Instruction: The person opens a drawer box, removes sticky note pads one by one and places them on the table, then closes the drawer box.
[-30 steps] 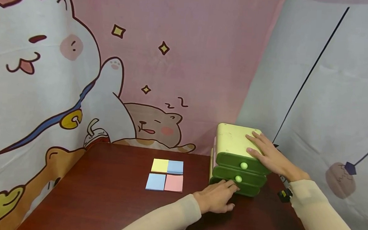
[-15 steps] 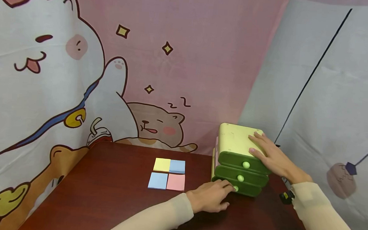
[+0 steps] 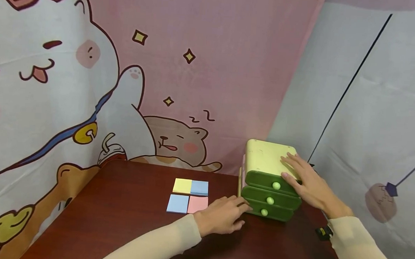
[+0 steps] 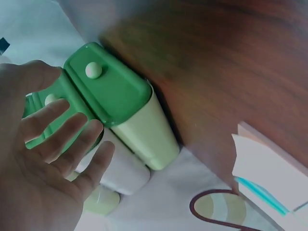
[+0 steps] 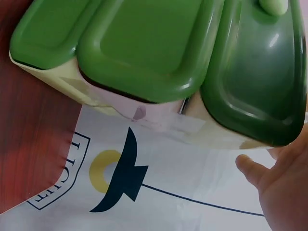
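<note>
A small three-drawer cabinet with a pale yellow top and green drawer fronts stands at the right of the table. Round pale green knobs mark its fronts, among them the bottom knob. My left hand is in front of the cabinet's lower left corner, fingers loosely extended and holding nothing; the left wrist view shows them spread before the drawer fronts. My right hand lies at the top's right edge, fingers spread over the yellow surface. All three drawers, including the bottom drawer, look closed.
Square sticky-note pads lie in a block left of the cabinet: yellow, blue, another blue and pink. A cartoon-printed cloth hangs behind the dark red-brown table.
My left hand has drawn away leftward from the bottom drawer, uncovering its knob. My right hand stays at the cabinet's top, its fingers slightly shifted. The head view has shifted a little.
</note>
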A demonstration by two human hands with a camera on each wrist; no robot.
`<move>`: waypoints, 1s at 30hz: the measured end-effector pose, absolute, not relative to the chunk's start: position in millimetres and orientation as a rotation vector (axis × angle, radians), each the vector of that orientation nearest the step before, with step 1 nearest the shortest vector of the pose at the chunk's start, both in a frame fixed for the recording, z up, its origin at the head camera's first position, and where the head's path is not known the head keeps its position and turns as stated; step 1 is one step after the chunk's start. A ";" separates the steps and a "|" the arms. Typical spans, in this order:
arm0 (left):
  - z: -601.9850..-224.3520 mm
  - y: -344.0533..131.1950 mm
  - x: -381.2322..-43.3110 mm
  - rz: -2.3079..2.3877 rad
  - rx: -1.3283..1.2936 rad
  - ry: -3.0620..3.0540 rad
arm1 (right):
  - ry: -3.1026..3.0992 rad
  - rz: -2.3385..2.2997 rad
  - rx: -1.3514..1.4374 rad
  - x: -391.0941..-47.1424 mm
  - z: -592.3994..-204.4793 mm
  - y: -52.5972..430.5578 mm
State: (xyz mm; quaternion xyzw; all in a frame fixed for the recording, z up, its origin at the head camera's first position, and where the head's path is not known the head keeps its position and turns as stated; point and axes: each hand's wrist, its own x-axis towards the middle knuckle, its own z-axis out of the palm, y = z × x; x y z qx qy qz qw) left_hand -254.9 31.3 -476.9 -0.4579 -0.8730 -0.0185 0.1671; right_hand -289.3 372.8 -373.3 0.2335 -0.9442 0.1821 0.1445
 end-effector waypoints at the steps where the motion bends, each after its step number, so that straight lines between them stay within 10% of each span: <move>1: -475.3 27.7 -254.8 -0.049 -1.295 -2.476 | -2.713 0.516 0.672 -287.7 -374.1 371.2; 30: -460.1 -74.0 -239.5 -0.111 -1.134 -2.458 | -2.399 0.283 0.811 -236.0 -401.1 320.5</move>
